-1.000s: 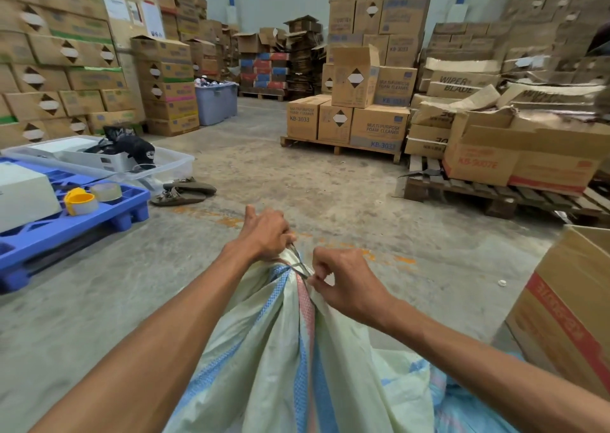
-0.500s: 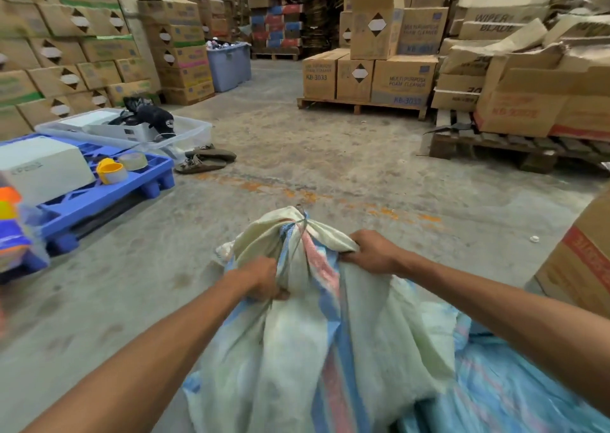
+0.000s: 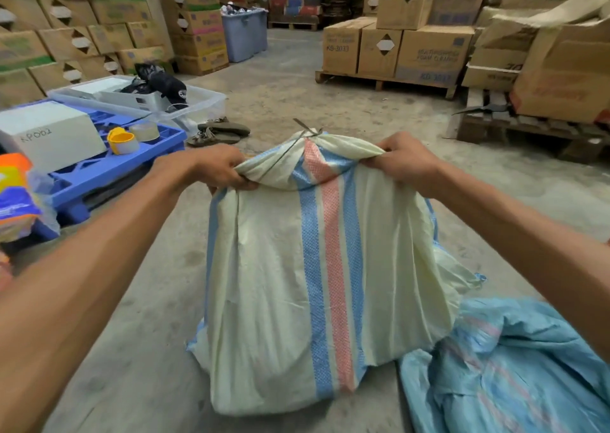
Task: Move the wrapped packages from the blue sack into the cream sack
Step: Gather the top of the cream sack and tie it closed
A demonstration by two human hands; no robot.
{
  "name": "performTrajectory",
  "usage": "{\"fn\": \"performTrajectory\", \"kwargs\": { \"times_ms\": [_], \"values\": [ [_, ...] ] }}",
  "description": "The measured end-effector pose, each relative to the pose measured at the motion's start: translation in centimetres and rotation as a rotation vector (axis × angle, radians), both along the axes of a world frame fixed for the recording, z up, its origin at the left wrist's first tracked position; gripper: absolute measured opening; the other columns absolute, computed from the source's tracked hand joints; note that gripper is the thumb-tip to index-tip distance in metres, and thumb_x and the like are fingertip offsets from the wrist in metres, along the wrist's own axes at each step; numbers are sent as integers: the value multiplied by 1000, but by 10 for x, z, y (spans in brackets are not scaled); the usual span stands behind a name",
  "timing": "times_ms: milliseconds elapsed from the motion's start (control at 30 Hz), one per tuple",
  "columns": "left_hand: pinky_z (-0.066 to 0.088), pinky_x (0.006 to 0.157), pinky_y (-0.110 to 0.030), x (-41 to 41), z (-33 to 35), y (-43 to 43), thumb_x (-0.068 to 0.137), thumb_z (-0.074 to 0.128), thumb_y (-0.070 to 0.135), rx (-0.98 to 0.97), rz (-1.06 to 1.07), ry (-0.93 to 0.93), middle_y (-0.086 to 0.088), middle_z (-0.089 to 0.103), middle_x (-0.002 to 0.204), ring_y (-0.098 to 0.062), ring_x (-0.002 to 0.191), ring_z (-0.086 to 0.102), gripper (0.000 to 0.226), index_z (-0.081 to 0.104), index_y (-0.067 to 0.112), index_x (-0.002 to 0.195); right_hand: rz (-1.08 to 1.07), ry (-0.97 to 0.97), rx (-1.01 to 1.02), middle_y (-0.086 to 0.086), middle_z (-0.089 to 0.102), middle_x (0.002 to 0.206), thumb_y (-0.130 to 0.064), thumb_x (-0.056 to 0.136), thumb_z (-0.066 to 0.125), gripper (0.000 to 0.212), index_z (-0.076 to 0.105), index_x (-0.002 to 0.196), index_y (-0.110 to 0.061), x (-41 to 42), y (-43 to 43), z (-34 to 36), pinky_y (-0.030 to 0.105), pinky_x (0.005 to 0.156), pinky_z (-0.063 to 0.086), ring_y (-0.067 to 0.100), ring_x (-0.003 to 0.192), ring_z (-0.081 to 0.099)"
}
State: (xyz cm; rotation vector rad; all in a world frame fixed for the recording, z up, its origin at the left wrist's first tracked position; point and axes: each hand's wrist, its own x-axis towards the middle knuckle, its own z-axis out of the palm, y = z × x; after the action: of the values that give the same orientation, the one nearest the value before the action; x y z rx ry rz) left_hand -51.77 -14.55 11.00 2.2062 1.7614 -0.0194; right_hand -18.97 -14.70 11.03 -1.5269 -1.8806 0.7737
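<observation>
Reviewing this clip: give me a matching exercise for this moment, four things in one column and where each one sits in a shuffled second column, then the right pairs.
Things:
1. cream sack
2. blue sack
3. yellow tape dispenser
4. sandals

Places:
A. on the blue plastic pallet, beside the white box
B. on the bare floor just beyond the blue pallet
C. slumped on the floor at lower right
D. tied at the top, gripped at its upper corners by the left hand and the right hand

Pairs: 1-D, 2-C, 3-A, 4-B
</observation>
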Motion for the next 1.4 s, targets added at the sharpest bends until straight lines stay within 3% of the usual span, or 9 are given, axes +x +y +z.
{"fn": "performTrajectory", "kwargs": {
  "times_ms": [267, 367, 500, 700, 800, 867, 1000, 1200, 1400],
  "values": [
    [50, 65, -41, 8, -23, 88, 86, 67, 27, 430, 130, 120, -6, 56, 64, -30, 72, 59, 34, 49, 23, 57, -333, 222, 72, 10, 75, 80, -33, 78, 70, 15, 77, 80, -20, -19, 92, -50, 49, 75, 58, 29, 84, 72],
    [51, 72, -40, 22, -59, 120, 83, 61, 19, 403, 237, -9, -15, 68, 86, -35, 88, 65, 8, 66, 18, 76, -422, 137, 128, 0, 67, 68, -25, 80, 67, 11, 77, 81, -21, -15, 118, -83, 35, 64, 48, 18, 75, 64],
    [56, 79, -38, 21, -119, 125, 69, 66, 48, 343, 284, -296, 8, 71, 92, -19, 89, 66, 32, 65, 41, 101, -484, -22, 63, 13, 76, 95, -19, 84, 67, 20, 77, 101, -15, 3, 117, -153, 31, 71, 45, 32, 97, 70],
    [50, 85, -34, -1, -140, 88, 51, 81, 74, 442, 205, -314, 1, 57, 113, -15, 99, 56, 93, 45, 31, 124, -216, -247, 457, 18, 36, 148, -24, 83, 70, 73, 36, 147, -14, -8, 63, -202, 52, 110, 36, 37, 135, 39],
    [42, 77, -33, -4, -153, 48, 73, 72, 65, 841, 89, -119, -4, 49, 104, -20, 89, 47, 68, 46, 14, 110, 200, -428, 869, 22, 28, 158, -38, 88, 65, 67, 39, 149, -25, -22, 24, -191, 66, 114, 21, 40, 148, 25],
    [42, 82, -38, -5, -168, 22, 89, 60, 46, 941, -176, 23, -11, 53, 108, -27, 93, 50, 44, 50, 9, 110, 434, -565, 849, 19, 20, 163, -51, 92, 60, 66, 38, 152, -37, -33, 1, -195, 70, 115, 13, 40, 151, 17],
    [39, 108, -37, -21, -192, 5, 101, 38, 51, 450, -200, -72, 4, 46, 147, -16, 132, 46, 54, 33, 27, 149, 399, -868, 479, 6, 6, 168, -87, 83, 36, 84, 15, 155, -50, -15, 8, -231, 66, 116, 16, 39, 153, 6],
    [18, 122, -34, -43, -202, 28, 67, 48, 93, 81, -21, -75, 16, 7, 164, -7, 150, 12, 115, -4, 41, 155, 428, -951, 197, 11, 44, 153, -96, 72, 36, 102, 14, 157, -44, 36, 41, -255, 46, 107, 42, 30, 138, 48],
    [22, 121, -36, -30, -193, 51, 46, 66, 92, -150, 111, -88, 17, 13, 163, -10, 149, 20, 137, 4, 39, 156, 544, -989, -31, -1, -8, 168, -108, 47, 3, 116, -30, 143, -53, 28, 58, -258, 39, 126, 5, 19, 155, -8]
  ]
}}
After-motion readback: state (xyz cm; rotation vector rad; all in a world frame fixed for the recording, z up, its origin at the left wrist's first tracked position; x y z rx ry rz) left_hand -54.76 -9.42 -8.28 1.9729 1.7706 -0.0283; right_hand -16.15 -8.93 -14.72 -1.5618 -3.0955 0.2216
